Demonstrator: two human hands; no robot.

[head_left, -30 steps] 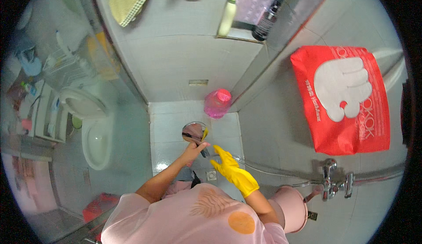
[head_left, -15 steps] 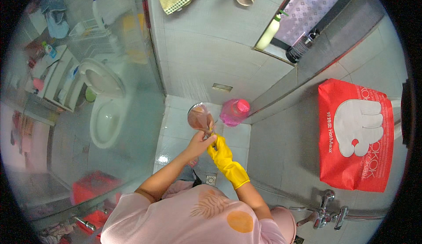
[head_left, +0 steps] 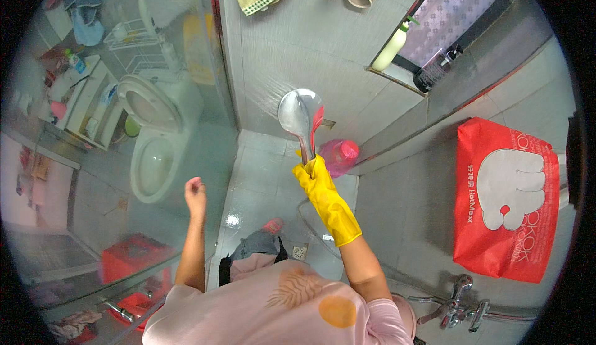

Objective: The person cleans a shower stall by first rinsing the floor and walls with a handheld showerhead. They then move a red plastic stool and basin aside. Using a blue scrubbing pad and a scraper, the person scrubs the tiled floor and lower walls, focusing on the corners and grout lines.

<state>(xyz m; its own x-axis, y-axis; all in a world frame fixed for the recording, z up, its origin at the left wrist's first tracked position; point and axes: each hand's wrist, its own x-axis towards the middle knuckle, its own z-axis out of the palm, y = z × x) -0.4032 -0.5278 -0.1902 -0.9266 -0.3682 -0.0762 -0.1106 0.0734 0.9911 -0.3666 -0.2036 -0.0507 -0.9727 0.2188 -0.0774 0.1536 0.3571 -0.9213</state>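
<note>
A chrome shower head with a round face points up toward the far wall, and fine jets of water fan out to its left. My right hand, in a yellow rubber glove, is wrapped round its handle. A thin hose curves below the glove. My bare left hand is raised apart at the left, in front of the glass panel, its fingers curled with nothing visible in them. Just beyond the glove stands a pink bottle with a pink cap, partly hidden.
A glass partition runs along the left, with a toilet behind it. On the right wall hang a red bag and a chrome tap. A pump bottle stands on the window ledge. A drain lies in the wet floor.
My left hand has let go of the shower head and swung out to the left. My right hand has raised the shower head toward the far wall.
</note>
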